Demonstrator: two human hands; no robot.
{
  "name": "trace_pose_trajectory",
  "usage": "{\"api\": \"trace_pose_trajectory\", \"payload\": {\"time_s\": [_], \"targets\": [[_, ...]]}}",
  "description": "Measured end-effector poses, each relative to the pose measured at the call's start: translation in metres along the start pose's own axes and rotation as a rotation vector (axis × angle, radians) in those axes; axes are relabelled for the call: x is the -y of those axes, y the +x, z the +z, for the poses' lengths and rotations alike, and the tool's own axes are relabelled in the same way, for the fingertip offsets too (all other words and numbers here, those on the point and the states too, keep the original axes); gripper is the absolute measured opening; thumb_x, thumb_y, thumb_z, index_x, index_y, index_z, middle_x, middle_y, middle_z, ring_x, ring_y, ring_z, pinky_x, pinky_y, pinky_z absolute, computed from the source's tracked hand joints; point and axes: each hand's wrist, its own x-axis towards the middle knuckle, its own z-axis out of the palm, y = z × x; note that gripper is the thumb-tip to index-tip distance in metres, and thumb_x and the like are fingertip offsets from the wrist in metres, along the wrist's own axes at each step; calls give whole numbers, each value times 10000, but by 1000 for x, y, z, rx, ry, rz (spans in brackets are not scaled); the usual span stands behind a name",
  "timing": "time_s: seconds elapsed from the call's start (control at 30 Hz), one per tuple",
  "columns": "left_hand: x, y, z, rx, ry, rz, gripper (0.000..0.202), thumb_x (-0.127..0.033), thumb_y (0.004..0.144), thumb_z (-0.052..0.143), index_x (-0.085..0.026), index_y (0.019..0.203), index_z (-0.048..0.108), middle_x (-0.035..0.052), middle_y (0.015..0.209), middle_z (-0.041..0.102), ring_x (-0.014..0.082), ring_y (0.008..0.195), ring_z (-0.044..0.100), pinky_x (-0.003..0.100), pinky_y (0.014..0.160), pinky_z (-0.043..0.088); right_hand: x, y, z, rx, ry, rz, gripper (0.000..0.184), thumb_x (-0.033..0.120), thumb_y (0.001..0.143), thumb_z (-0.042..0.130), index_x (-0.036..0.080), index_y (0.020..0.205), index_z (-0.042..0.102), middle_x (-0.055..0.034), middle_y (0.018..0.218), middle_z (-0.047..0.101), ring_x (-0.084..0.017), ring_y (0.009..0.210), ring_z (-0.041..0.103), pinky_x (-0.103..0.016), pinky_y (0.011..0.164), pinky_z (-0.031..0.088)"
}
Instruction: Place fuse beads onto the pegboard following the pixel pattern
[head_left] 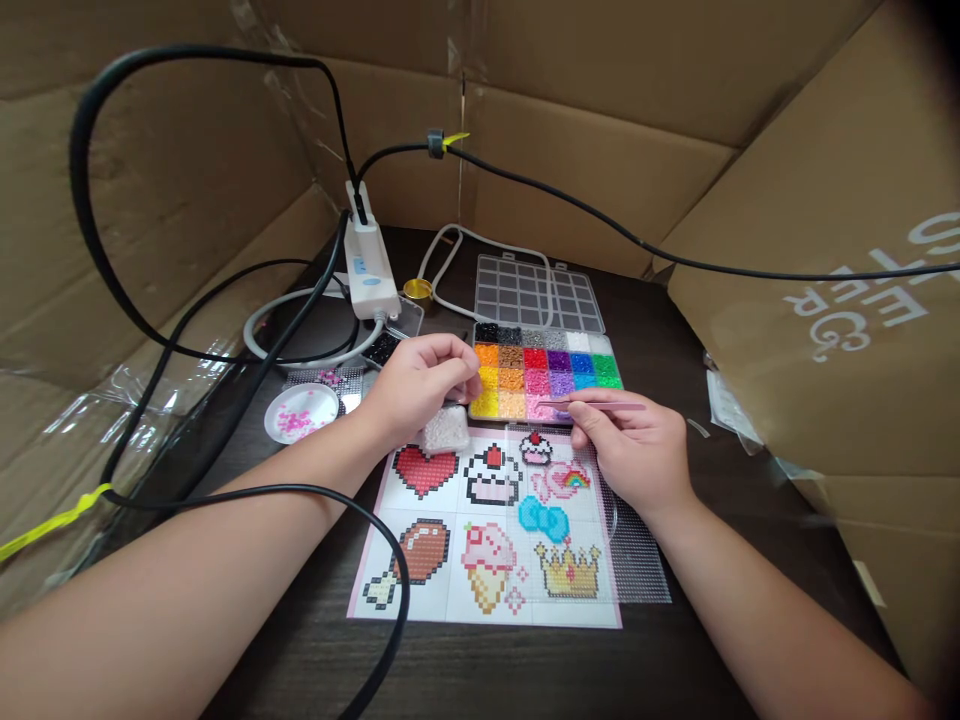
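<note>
Cardboard walls (585, 150) hem in a dark table (292, 660), with an open bead box (496, 417) toward its middle.
On the near side of the box, the right hand (637, 455) pinches tweezers (619, 406) level, tips at a pink compartment, presumably because the beads are too small for fingers; whether the tips grip one cannot be told. Just beside the box's left edge, the left hand (424, 385) has bent fingers, thumb close to forefinger; whether it pinches anything is unclear. Behind the box its lid (540, 293) lies folded back, leaving the compartments bare. Before the box lies a chart (459, 500), partly under a clear board (641, 565) that lets its printed pictures show through. Left of the box, a dish (324, 400) seems to keep loose pink beads from scattering.
</note>
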Motion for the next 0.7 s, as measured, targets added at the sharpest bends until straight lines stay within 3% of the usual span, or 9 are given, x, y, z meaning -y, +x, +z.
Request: {"api": "trace_pose_trajectory", "payload": {"time_s": [0.7], "targets": [[1, 1, 0, -4, 0, -3, 96, -230, 700, 698, -173, 664, 629, 13, 604, 659, 109, 567, 610, 233, 569, 484, 3, 0, -9, -26, 1, -31, 159, 279, 869, 711, 144, 841, 790, -29, 591, 668, -113, 522, 608, -231, 521, 524]]}}
